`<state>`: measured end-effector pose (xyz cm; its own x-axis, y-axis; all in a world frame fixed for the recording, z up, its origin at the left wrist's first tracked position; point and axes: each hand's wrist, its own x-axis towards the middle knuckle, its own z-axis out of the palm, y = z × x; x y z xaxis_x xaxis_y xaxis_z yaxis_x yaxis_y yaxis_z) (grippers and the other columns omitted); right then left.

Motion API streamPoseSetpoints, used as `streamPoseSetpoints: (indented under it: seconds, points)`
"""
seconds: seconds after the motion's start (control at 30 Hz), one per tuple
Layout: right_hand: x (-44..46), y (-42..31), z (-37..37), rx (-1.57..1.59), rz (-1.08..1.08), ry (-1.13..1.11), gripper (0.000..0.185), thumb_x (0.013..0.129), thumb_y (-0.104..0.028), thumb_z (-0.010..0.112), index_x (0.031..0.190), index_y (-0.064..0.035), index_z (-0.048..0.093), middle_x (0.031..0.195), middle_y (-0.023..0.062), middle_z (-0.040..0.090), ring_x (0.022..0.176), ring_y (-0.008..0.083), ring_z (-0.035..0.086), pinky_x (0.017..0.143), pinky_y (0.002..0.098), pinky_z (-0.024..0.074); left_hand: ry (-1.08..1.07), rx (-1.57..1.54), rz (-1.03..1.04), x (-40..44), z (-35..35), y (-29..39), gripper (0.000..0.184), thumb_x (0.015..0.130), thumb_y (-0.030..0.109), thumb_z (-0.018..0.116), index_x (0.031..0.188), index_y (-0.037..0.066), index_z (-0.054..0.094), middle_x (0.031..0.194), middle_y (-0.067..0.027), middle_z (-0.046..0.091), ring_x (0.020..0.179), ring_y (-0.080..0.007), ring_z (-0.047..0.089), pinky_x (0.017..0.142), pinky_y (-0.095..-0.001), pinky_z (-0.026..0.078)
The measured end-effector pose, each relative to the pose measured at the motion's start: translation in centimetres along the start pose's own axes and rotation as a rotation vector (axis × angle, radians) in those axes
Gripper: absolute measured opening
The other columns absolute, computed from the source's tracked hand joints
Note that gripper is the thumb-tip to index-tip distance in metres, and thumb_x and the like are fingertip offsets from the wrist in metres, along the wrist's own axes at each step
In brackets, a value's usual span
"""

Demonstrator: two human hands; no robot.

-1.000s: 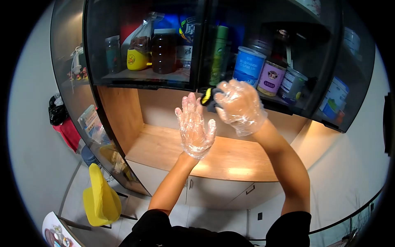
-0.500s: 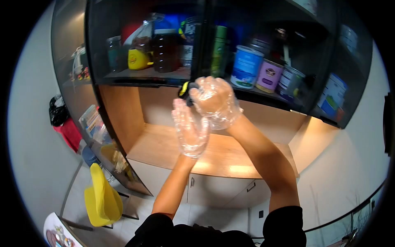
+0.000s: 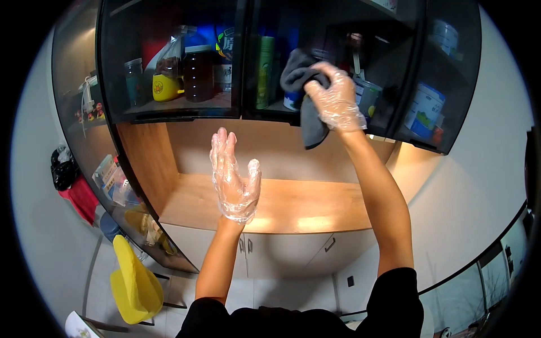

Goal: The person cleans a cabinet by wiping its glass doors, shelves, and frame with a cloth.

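My right hand (image 3: 336, 97), in a clear plastic glove, grips a dark grey cloth (image 3: 311, 121) against the dark glass cabinet door (image 3: 389, 93). Part of the cloth hangs down past the door's lower edge, and it covers some of the cans behind. My left hand (image 3: 233, 180), also gloved in clear plastic, is raised with fingers stretched and thumb apart. It holds nothing and hovers in front of the wooden counter (image 3: 304, 205). Through the glass, a blue-and-white can (image 3: 425, 110) and a green bottle (image 3: 265, 73) show near the cloth.
Behind the left glass door stand a brown jar (image 3: 198, 73) and a yellow cup (image 3: 165, 88). White drawers and doors (image 3: 282, 253) lie below the counter. At lower left are a yellow chair (image 3: 135, 281) and a white table's edge (image 3: 76, 327).
My right hand has moved up and right with the cloth, which now hangs unfolded across the door. My left hand has dropped away to the left, fingers spread. The view has shifted slightly.
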<state>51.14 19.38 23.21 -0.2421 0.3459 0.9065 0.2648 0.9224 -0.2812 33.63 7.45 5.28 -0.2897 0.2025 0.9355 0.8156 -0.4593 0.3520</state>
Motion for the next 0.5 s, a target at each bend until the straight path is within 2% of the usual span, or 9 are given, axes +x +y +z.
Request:
streamPoseSetpoints:
  seconds: [0.07,0.1,0.2,0.23,0.27,0.33,0.5]
  points:
    - [0.2,-0.4,-0.9,-0.101,-0.227,0.176,0.029,0.081,-0.016,0.074,0.106,-0.0035,0.073,0.108,0.0168,0.071,0.101,0.0354,0.071,0.094,0.0421,0.0548,0.011,-0.012,0.006,-0.1,-0.1,0.5,0.063,0.090,0.005,0.068,0.151,-0.001,0.050,0.163,-0.0234,0.043,0.154,-0.0423,0.036,0.126,-0.0501,0.029]
    - [-0.2,-0.5,-1.4,-0.152,-0.236,0.119,0.032,0.081,-0.019,0.074,0.110,-0.0043,0.072,0.115,0.0153,0.067,0.106,0.0354,0.069,0.097,0.0413,0.0535,0.002,-0.033,-0.009,-0.2,0.1,0.6,0.063,0.090,0.005,0.068,0.151,-0.001,0.050,0.162,-0.0234,0.043,0.154,-0.0423,0.036,0.125,-0.0499,0.029]
    - [-2.7,1.4,-1.1,-0.456,-0.336,-0.169,0.029,0.079,-0.022,0.077,0.103,-0.0069,0.072,0.114,0.0121,0.067,0.101,0.0353,0.069,0.088,0.0451,0.0580,-0.020,-0.083,-0.035,-0.6,1.2,1.1,0.063,0.089,0.003,0.068,0.150,-0.002,0.050,0.162,-0.0233,0.044,0.153,-0.0424,0.037,0.125,-0.0496,0.029]
    - [-3.9,1.5,-1.1,-0.483,-0.383,-0.247,0.027,0.079,-0.020,0.076,0.101,-0.0066,0.070,0.107,0.0145,0.067,0.095,0.0369,0.069,0.082,0.0454,0.0582,-0.029,-0.089,-0.030,-0.8,1.9,1.2,0.064,0.089,0.002,0.067,0.150,-0.002,0.050,0.162,-0.0234,0.044,0.153,-0.0426,0.037,0.125,-0.0495,0.029]
    - [-5.3,2.7,-0.4,-0.513,-0.460,-0.176,0.025,0.077,-0.018,0.075,0.099,-0.0056,0.071,0.102,0.0139,0.067,0.090,0.0338,0.070,0.077,0.0440,0.0588,-0.039,-0.095,-0.022,-0.9,2.4,1.3,0.064,0.089,0.002,0.067,0.150,-0.002,0.050,0.162,-0.0236,0.044,0.153,-0.0427,0.037,0.125,-0.0495,0.029]
    - [-6.4,2.6,-0.8,-0.537,-0.406,-0.128,0.025,0.075,-0.017,0.074,0.096,-0.0035,0.071,0.097,0.0130,0.068,0.087,0.0323,0.070,0.075,0.0427,0.0591,-0.058,-0.114,-0.032,-0.9,3.6,1.8,0.063,0.089,0.002,0.067,0.150,-0.002,0.051,0.161,-0.0236,0.045,0.153,-0.0429,0.037,0.125,-0.0496,0.029]
    - [-7.2,5.6,-3.5,-0.628,-0.500,0.025,0.023,0.070,-0.012,0.073,0.091,-0.0054,0.072,0.098,0.0132,0.070,0.081,0.0304,0.068,0.072,0.0420,0.0578,-0.085,-0.143,0.014,-0.7,7.2,3.4,0.062,0.090,0.006,0.067,0.150,0.000,0.051,0.160,-0.0234,0.047,0.152,-0.0426,0.038,0.125,-0.0511,0.028]
